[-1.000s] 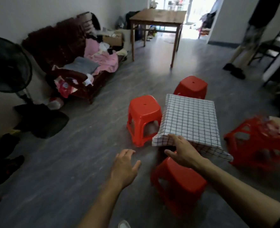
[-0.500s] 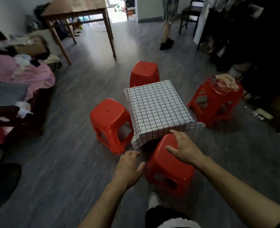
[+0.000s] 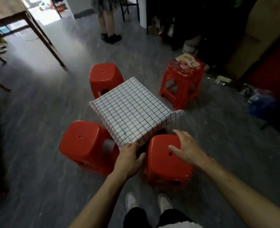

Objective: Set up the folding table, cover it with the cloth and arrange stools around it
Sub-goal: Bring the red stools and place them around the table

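Your left hand [image 3: 129,159] touches the near corner of the white black-grid cloth [image 3: 132,109]; your right hand [image 3: 186,148], fingers spread, rests on the nearest red plastic stool [image 3: 165,163]

Checked cloth [image 3: 132,111] covers table; right hand [image 3: 187,149] seemingly resting on nearest stool [image 3: 167,163].

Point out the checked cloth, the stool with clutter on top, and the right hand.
checked cloth [image 3: 132,109], head view, middle of top.
cluttered stool [image 3: 179,89], head view, front leg frame.
right hand [image 3: 187,149], head view, back of hand.
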Demonstrator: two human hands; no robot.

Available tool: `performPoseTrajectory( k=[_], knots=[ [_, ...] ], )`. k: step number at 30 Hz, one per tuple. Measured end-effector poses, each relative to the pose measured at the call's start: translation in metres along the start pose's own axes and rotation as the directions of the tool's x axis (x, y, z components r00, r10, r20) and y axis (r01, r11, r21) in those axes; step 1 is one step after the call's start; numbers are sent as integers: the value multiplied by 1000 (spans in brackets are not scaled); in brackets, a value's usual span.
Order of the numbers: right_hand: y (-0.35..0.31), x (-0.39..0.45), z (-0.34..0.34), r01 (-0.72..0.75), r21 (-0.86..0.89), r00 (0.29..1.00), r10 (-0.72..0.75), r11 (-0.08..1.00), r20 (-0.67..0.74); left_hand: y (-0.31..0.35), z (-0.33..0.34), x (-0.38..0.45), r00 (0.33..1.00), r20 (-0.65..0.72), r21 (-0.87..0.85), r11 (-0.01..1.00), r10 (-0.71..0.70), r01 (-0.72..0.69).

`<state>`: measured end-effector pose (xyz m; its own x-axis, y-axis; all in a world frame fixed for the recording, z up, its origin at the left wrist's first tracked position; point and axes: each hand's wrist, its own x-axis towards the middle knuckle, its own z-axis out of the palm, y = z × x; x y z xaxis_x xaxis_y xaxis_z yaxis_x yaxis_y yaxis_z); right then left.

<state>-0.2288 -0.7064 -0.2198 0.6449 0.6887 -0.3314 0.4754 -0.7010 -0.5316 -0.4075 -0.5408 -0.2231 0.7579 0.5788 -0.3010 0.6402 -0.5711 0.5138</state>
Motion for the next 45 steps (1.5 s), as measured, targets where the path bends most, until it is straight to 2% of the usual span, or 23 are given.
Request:
performPoseTrajectory(
  k=[4, 6, 12, 15, 21, 25, 29, 33, 37, 41, 45],
  knots=[
    [13, -6, 10, -189, 27, 979, 190, 982, -77, -10, 13, 40, 978, 162, 24, 990, 132, -138],
    [7, -11, 24, -256, 51, 961, 260, 965, -95, -15, 13, 58, 963, 193, 9, 981, 188, -193],
    [-17, -5, 46, -304, 128, 930, 323, 944, -174, -14, 5, 97, 934, 243, 7, 962, 262, -271],
    [-5, 0, 50, -339, 160, 911, 366, 927, -192, -13, 14, 115, 930, 251, 9, 960, 268, -279],
    [52, 8, 71, -418, 217, 878, 454, 882, -152, -14, 75, 141, 910, 358, 36, 970, 210, -239],
    [89, 23, 93, -446, 226, 863, 483, 866, -147, -27, 123, 151, 917, 353, 8, 979, 187, -203],
    [127, 45, 137, -478, 249, 846, 517, 843, -129, -64, 179, 161, 928, 358, -23, 995, 103, -102],
    [167, 62, 190, -490, 250, 848, 523, 835, -87, -98, 232, 182, 949, 314, -22, 1000, 17, -10],
    [204, 78, 230, -492, 192, 854, 513, 849, -82, -116, 276, 195, 970, 241, -7, 999, 33, -33],
    [239, 98, 261, -552, 118, 823, 562, 825, -83, -123, 311, 205, 985, 170, 11, 999, 36, -38],
    [260, 120, 276, -564, 113, 821, 570, 818, -26, -125, 333, 206, 984, 171, -26, 998, -55, 60]
  ],
)
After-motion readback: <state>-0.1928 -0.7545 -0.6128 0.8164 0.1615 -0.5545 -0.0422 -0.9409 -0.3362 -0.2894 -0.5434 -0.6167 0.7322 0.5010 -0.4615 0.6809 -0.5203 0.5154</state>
